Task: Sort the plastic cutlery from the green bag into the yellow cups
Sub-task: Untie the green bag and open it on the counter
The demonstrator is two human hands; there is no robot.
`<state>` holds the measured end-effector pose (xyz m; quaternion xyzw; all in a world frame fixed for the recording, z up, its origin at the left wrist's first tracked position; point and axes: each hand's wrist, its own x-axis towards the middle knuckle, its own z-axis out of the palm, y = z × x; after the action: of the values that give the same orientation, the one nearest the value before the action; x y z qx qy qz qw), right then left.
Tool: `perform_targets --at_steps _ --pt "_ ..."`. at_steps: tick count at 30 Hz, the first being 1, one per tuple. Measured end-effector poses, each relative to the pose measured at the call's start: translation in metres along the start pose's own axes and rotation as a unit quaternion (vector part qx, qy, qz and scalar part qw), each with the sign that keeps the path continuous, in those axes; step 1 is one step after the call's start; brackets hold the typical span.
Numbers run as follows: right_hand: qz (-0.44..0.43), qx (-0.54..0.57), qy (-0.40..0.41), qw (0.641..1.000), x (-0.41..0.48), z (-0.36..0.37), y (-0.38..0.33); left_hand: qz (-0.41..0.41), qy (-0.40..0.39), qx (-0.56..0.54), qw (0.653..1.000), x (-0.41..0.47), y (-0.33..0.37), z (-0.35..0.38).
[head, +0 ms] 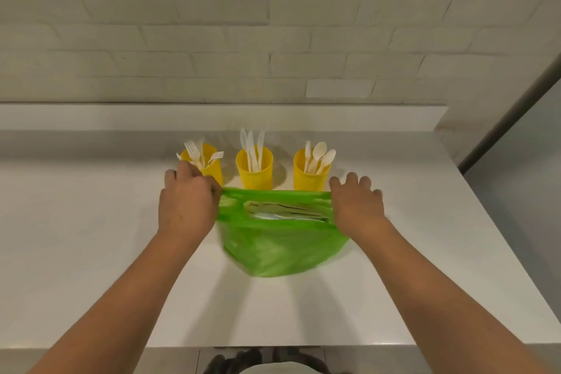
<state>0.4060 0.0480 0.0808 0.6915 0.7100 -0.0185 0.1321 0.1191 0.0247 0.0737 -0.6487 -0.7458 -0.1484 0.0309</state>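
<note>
Plastic cutlery point(285, 211): pale pieces lying loose inside the green bag point(282, 249), glimpsed through its stretched-open mouth. Too jumbled and blurred to tell forks from knives from spoons. Probably very light, stiff but easy to snap, and smooth enough to slip from a lazy pinch. Best taken by a handle, one piece at a time, between thumb and fingertips.

Green bag: standing mid-counter, just in front of the row of cups. Thin, soft film, likely to sag shut once released, so probably needs one hand kept on the rim while the other reaches in.

Left hand point(186, 203): knuckles up, fingers curled and gripping the left end of the bag's mouth, close in front of the left cup. Right hand point(358, 206): at the right end of the mouth, palm down, fingers spread and motion-blurred. Thumb hidden, so cannot tell whether pinching the film or merely pressing against it. Both forearms reaching straight forward from the near edge, with the mouth pulled taut between the hands.

Beyond the bag: left yellow cup point(214, 173) holding forks point(194, 150), middle yellow cup point(255, 174) holding knives point(252, 146), right yellow cup point(307, 177) holding spoons point(320, 153), all handles down. White counter point(91, 237) underneath, pale brick wall point(273, 24) behind.
</note>
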Motion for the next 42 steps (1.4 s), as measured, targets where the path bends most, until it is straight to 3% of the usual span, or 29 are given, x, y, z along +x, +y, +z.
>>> perform_targets --at_steps 2,4,7,9,10,12,13,15,18,21,22,23,25,26,28,30,32,33,34,35,37,38,39,40,41,42 --pt "0.018 0.008 0.054 0.998 0.0 0.003 0.012 -0.05 0.011 -0.128 0.99 0.0 0.001 -0.002" --pt "0.028 0.124 0.073 0.989 -0.001 0.004 0.024 -0.119 -0.045 -0.319 0.939 -0.001 0.005 0.0" --pt "0.012 0.344 0.085 0.935 -0.005 0.002 0.032 -0.235 -0.11 -0.602 0.755 -0.008 0.014 0.0" --pt "0.026 0.46 0.083 0.884 -0.006 0.0 0.031 -0.252 -0.157 -0.702 0.647 -0.009 0.018 -0.003" --pt "0.047 0.553 0.053 0.83 -0.006 0.0 0.03 -0.247 -0.178 -0.738 0.602 -0.009 0.02 -0.008" --pt "0.099 0.758 -0.068 0.641 -0.007 -0.003 0.032 -0.25 -0.208 -0.798 0.507 -0.008 0.02 -0.012" --pt "0.118 0.822 -0.131 0.541 -0.009 -0.004 0.035 -0.258 -0.217 -0.819 0.464 -0.006 0.018 -0.012" --pt "0.137 0.88 -0.192 0.413 -0.009 -0.002 0.042 -0.267 -0.219 -0.85 0.397 -0.003 0.01 -0.009" --pt "0.176 0.916 -0.195 0.302 -0.006 0.015 0.04 -0.281 -0.176 -0.902 0.277 0.001 -0.007 0.005" --pt "0.208 0.917 -0.2 0.276 -0.008 0.029 0.029 -0.273 -0.116 -0.936 0.191 0.001 -0.008 0.017" --pt "0.207 0.913 -0.208 0.283 -0.009 0.031 0.027 -0.278 -0.116 -0.934 0.191 -0.001 -0.001 0.015" --pt "0.204 0.907 -0.217 0.298 -0.012 0.03 0.025 -0.291 -0.13 -0.921 0.223 -0.005 0.006 0.013" --pt "0.18 0.898 -0.219 0.335 -0.014 0.028 0.023 -0.327 -0.191 -0.845 0.378 -0.012 0.021 0.009" --pt "0.157 0.891 -0.206 0.372 -0.017 0.025 0.022 -0.332 -0.211 -0.8 0.454 -0.016 0.026 0.008" --pt "0.119 0.856 -0.124 0.488 -0.018 0.022 0.019 -0.325 -0.209 -0.725 0.57 -0.019 0.024 0.013" --pt "0.073 0.743 -0.033 0.664 -0.021 0.025 0.019 -0.268 -0.188 -0.642 0.694 -0.023 0.02 0.013" --pt "0.007 0.572 0.021 0.82 -0.024 0.028 0.017 -0.119 -0.173 -0.457 0.864 -0.026 0.016 0.01" --pt "-0.028 0.477 0.049 0.877 -0.027 0.031 0.014 -0.032 -0.153 -0.345 0.926 -0.029 0.014 0.012" --pt "-0.055 0.377 0.08 0.921 -0.026 0.038 0.012 0.035 -0.125 -0.255 0.958 -0.03 0.016 0.013" --pt "-0.064 0.295 0.109 0.947 -0.025 0.04 0.008 0.069 -0.098 -0.205 0.971 -0.028 0.016 0.015" --pt "-0.041 0.224 0.141 0.963 -0.02 0.044 0.005 0.045 -0.068 -0.197 0.977 -0.023 0.018 0.016" --pt "-0.027 0.239 0.137 0.961 -0.017 0.044 0.005 -0.004 -0.077 -0.246 0.966 -0.022 0.019 0.016" --pt "-0.013 0.294 0.107 0.95 -0.013 0.044 0.006 -0.072 -0.106 -0.348 0.929 -0.019 0.021 0.015" --pt "0.01 0.406 0.077 0.911 -0.011 0.042 0.007 -0.152 -0.142 -0.495 0.843 -0.017 0.023 0.013" --pt "0.049 0.56 0.041 0.826 -0.01 0.038 0.007 -0.224 -0.19 -0.632 0.717 -0.016 0.026 0.012" --pt "0.099 0.71 0.001 0.698 -0.009 0.038 0.006 -0.271 -0.231 -0.726 0.588 -0.016 0.027 0.011"
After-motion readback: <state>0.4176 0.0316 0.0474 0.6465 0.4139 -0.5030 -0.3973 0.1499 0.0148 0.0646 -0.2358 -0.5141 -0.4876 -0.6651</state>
